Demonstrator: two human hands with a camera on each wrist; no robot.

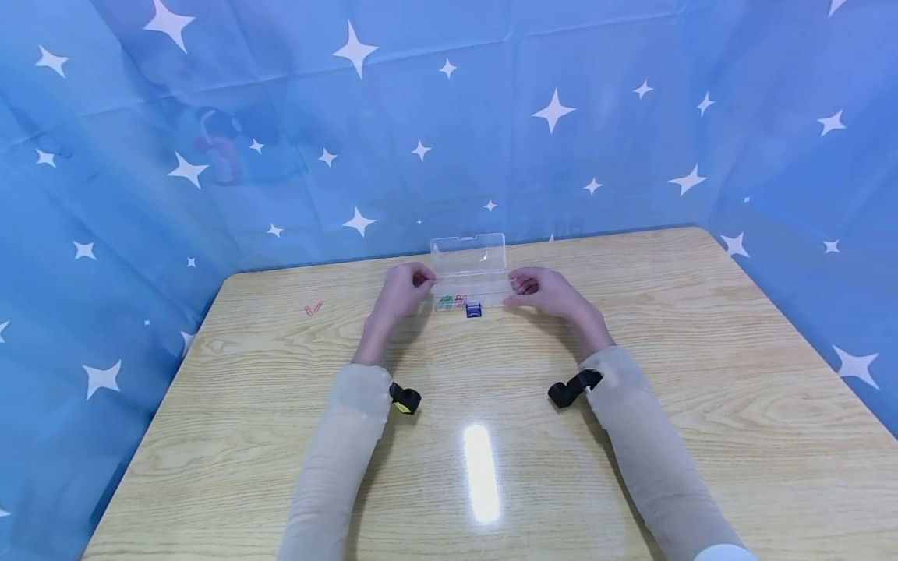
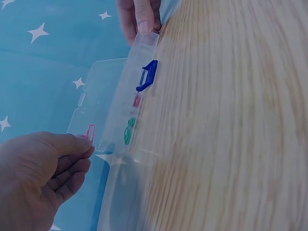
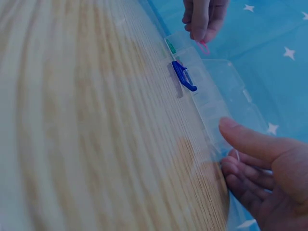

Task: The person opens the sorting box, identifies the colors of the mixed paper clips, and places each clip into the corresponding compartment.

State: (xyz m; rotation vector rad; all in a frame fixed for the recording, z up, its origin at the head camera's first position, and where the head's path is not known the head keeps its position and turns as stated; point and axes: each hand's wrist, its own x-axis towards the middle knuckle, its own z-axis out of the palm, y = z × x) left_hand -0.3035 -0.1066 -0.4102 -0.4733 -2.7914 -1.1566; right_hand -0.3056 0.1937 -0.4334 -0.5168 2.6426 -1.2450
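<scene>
A clear plastic compartment box [image 1: 494, 299] stands near the table's far edge, its transparent lid [image 1: 468, 253] raised at the back. Green paper clips [image 2: 129, 131] and a small red item [image 2: 136, 100] lie in compartments towards its left end. At its front sits a blue clasp-like piece [image 3: 183, 77]. Between thumb and forefinger, my left hand [image 1: 407, 287] pinches a pink paper clip [image 2: 91, 131] beside the box's left end. My right hand [image 1: 550, 292] holds the box's right end, thumb at the rim and fingers curled. A thin pale piece [image 3: 237, 155] shows near those fingers; its kind is unclear.
Two red paper clips [image 1: 313, 308] lie on the wooden table [image 1: 281, 413] to the left. A blue curtain with white stars [image 1: 449, 140] hangs directly behind the table's far edge. Black wrist cameras [image 1: 405, 398] sit on both sleeves.
</scene>
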